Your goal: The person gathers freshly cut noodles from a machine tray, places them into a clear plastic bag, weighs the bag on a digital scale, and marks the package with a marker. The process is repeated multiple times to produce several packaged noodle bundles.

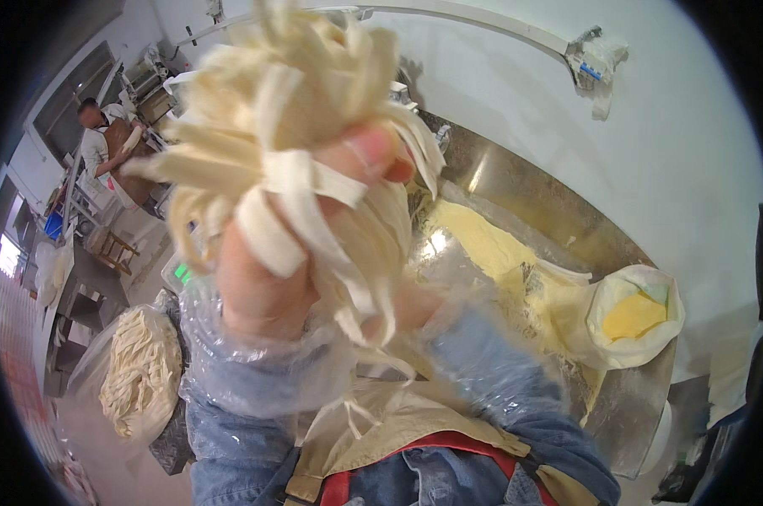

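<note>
A large bundle of wide, flat, pale dough noodles [293, 95] is raised close before me, blurred by motion. My left hand [261, 278] grips it, with strips draped over the fingers and loose ends hanging down. My right hand [413, 307] is lower and to the right, against the hanging noodles; it is blurred and its fingers are mostly hidden behind them. Clear plastic sleeve covers [261, 373] wrap both denim forearms. Beneath the hands, yellow flour [482, 237] is spread over a metal worktop [634, 392].
An open white sack [669, 316] of yellow flour stands at the worktop's right. More noodles [141, 373] lie in a clear plastic bag at lower left. Farther back at left, a person [119, 145] in a brown apron holds something pale, near a wooden stool [113, 250].
</note>
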A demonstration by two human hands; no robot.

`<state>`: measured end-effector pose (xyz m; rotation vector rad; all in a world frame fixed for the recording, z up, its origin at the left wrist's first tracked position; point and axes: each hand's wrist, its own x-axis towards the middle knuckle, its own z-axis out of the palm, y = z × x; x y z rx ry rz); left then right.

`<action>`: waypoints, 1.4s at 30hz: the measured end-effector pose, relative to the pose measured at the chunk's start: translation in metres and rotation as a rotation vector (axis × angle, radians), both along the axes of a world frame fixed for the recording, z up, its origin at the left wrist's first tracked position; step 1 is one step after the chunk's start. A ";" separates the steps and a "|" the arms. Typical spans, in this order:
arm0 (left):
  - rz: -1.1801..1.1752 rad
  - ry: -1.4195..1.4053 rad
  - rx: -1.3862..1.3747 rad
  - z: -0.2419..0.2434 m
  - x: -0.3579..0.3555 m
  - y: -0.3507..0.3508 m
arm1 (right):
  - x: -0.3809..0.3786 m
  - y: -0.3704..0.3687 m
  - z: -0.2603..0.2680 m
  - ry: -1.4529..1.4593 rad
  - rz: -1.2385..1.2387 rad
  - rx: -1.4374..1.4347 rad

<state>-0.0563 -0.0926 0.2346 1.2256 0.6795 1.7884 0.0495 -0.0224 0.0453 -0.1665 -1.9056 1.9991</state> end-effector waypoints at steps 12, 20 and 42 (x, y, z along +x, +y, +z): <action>-0.147 -0.563 -0.736 -0.131 -0.043 -0.030 | 0.026 0.022 0.014 -0.888 -0.242 1.370; -0.588 -0.438 -1.203 -0.246 -0.008 -0.017 | 0.020 0.019 -0.030 -0.739 -0.258 1.058; -0.683 0.667 -1.087 -0.307 0.010 -0.019 | 0.101 0.027 -0.134 -1.003 -0.525 0.355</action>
